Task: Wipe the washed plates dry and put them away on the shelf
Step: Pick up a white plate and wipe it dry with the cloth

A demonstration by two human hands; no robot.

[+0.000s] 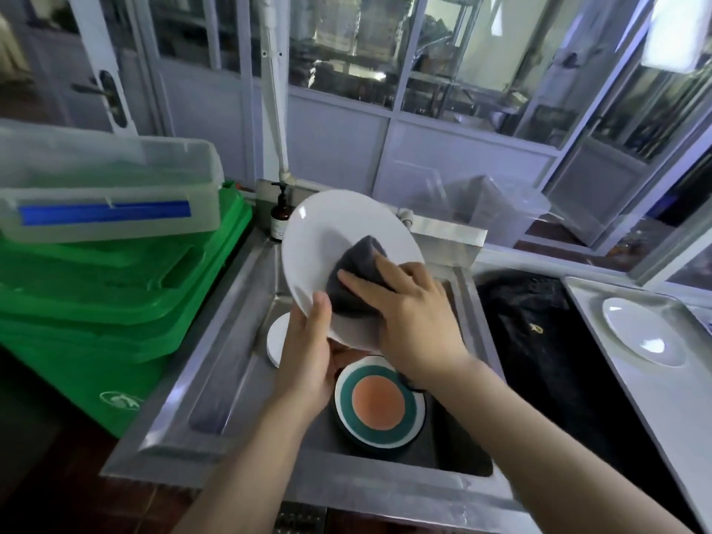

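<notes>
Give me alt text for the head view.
Over a steel sink, the left hand holds a white plate tilted while the right hand presses a grey cloth on it. A striped plate lies below.

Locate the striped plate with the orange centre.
Head view, lower centre: the striped plate lies in the sink, under both hands, right of a white plate.

Left grip (308,352) curled, right grip (408,314) flat.
</notes>
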